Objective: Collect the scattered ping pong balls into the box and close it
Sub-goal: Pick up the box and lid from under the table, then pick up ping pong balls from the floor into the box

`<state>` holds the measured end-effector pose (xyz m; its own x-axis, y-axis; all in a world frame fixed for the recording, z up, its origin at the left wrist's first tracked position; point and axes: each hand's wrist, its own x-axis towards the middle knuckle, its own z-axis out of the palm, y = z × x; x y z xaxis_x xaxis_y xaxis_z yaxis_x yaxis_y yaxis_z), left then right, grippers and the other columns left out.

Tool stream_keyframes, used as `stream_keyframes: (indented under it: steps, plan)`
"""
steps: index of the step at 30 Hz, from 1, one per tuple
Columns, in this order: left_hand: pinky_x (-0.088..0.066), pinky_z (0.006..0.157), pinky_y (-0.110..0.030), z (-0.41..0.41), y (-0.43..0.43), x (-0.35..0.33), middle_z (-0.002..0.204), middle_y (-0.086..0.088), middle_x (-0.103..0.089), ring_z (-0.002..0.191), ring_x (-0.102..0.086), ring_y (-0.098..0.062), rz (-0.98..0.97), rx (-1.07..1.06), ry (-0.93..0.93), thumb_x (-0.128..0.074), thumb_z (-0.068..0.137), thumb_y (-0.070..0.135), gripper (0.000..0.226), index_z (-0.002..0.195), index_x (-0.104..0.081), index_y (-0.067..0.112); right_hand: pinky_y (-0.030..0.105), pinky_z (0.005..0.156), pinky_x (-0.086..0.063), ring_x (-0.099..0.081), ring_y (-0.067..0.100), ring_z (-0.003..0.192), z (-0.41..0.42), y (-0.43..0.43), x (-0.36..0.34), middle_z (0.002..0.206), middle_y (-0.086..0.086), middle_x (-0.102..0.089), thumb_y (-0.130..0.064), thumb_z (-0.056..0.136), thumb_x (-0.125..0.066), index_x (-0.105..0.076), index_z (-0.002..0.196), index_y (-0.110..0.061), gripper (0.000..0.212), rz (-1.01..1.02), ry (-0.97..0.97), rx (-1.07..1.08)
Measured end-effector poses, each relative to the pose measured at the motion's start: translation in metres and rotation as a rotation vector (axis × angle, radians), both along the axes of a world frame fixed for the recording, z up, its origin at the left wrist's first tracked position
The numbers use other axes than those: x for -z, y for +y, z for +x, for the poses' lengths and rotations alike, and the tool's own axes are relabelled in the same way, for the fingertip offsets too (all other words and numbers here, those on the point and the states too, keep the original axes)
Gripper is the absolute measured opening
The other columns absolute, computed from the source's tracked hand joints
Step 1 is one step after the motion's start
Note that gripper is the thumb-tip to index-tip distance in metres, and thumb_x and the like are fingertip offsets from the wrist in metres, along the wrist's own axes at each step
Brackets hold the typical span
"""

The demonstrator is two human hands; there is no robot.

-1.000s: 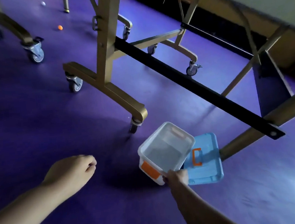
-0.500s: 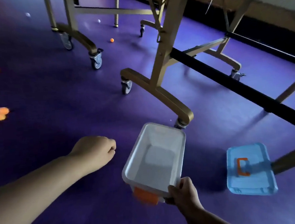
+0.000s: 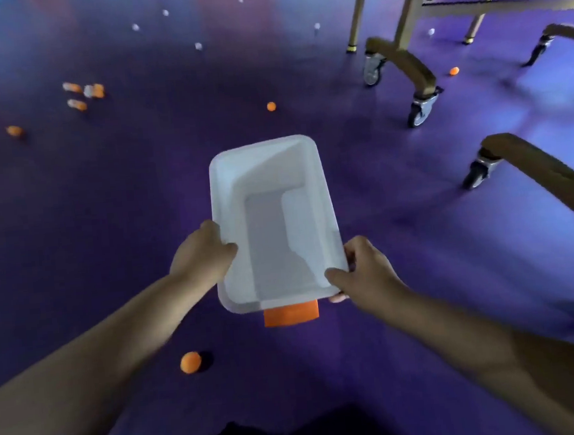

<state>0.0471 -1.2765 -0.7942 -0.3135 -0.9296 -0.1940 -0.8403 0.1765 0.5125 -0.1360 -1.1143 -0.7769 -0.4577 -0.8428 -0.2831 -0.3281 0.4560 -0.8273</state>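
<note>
Hands grip the box from both sides: the left hand (image 3: 202, 255) clasps the left long wall with its thumb hooked over the rim, and the right hand (image 3: 363, 272) pinches the near right corner, thumb lying on top of the rim. The box (image 3: 239, 200) is a white, translucent rectangular tub with rounded corners and a flared lip, held above the purple floor (image 3: 401, 242) with its open top facing the camera and nothing inside. An orange latch (image 3: 291, 314) hangs from its near short end. One orange ball (image 3: 190, 362) lies on the floor just below and left of the box. Another orange ball (image 3: 271, 106) sits beyond its far end. More orange and white balls are scattered farther off, blurred. Gold table legs on caster wheels (image 3: 421, 110) stand at the right.
</note>
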Motion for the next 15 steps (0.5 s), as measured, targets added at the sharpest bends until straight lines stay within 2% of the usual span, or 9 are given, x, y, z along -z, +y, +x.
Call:
stream_keyframes:
  steps: [2,4,6,8,9,11,13,15]
  plan:
    - [-0.038,0.056,-0.032,0.044,-0.015,0.004,0.085,-0.011,-0.058,0.070,-0.055,-0.029,-0.006,-0.128,0.078,-0.045,0.083,0.014,0.017,0.097,-0.046,0.004,0.031,0.060,-0.061,-0.068,0.015,0.068,0.036,-0.030,0.009,0.091,-0.001,-0.057,-0.012,0.084,-0.066,-0.046,0.095,-0.008,0.023,-0.030,-0.053,-0.047]
    - [-0.037,0.061,-0.034,0.085,-0.028,0.006,0.094,-0.014,-0.059,0.079,-0.055,-0.033,-0.057,-0.235,0.081,-0.042,0.088,0.014,0.020,0.104,-0.047,0.003,0.033,0.063,-0.061,-0.065,0.013,0.072,0.073,-0.053,0.026,0.089,-0.001,-0.057,-0.017,0.088,-0.065,-0.048,0.092,-0.013,0.017,-0.058,-0.146,-0.081]
    - [-0.035,0.068,-0.036,0.125,-0.040,0.009,0.105,-0.020,-0.060,0.088,-0.055,-0.038,-0.116,-0.319,0.023,-0.041,0.091,0.015,0.024,0.109,-0.048,0.001,0.032,0.064,-0.060,-0.064,0.014,0.066,0.109,-0.071,0.046,0.082,0.000,-0.058,-0.028,0.096,-0.052,-0.047,0.087,-0.021,0.012,-0.058,-0.257,-0.110]
    - [-0.034,0.070,-0.038,0.167,-0.048,0.017,0.109,-0.026,-0.060,0.088,-0.054,-0.041,-0.163,-0.373,-0.033,-0.042,0.093,0.016,0.025,0.110,-0.047,-0.002,0.032,0.065,-0.055,-0.062,0.016,0.064,0.141,-0.085,0.072,0.083,0.002,-0.058,-0.035,0.100,-0.040,-0.050,0.092,-0.021,0.019,0.005,-0.302,-0.138]
    - [-0.035,0.070,-0.040,0.188,-0.050,0.022,0.108,-0.029,-0.059,0.089,-0.054,-0.044,-0.179,-0.388,-0.053,-0.043,0.093,0.016,0.025,0.109,-0.047,-0.003,0.033,0.070,-0.054,-0.062,0.017,0.068,0.156,-0.091,0.088,0.089,0.004,-0.058,-0.036,0.100,-0.039,-0.052,0.099,-0.019,0.021,0.058,-0.274,-0.180]
    - [-0.035,0.072,-0.042,0.228,-0.053,0.034,0.106,-0.033,-0.058,0.092,-0.055,-0.049,-0.179,-0.431,-0.090,-0.045,0.092,0.015,0.022,0.105,-0.047,-0.004,0.036,0.088,-0.052,-0.062,0.019,0.093,0.180,-0.100,0.121,0.108,0.005,-0.057,-0.034,0.096,-0.047,-0.055,0.119,-0.022,0.027,0.164,-0.053,-0.394]
    - [-0.034,0.072,-0.041,0.261,-0.052,0.044,0.107,-0.031,-0.058,0.095,-0.055,-0.049,-0.140,-0.484,-0.131,-0.047,0.091,0.016,0.024,0.107,-0.047,-0.001,0.037,0.103,-0.042,-0.048,0.020,0.120,0.201,-0.104,0.152,0.129,0.002,-0.047,-0.030,0.092,-0.051,-0.049,0.134,-0.031,0.042,0.238,0.208,-0.674]
    - [-0.034,0.071,-0.040,0.287,-0.053,0.053,0.108,-0.028,-0.059,0.095,-0.054,-0.046,-0.093,-0.527,-0.158,-0.047,0.091,0.018,0.025,0.110,-0.048,0.002,0.038,0.112,-0.032,-0.029,0.022,0.136,0.221,-0.105,0.174,0.148,0.003,-0.031,-0.020,0.092,-0.050,-0.041,0.141,-0.033,0.052,0.269,0.395,-0.896]
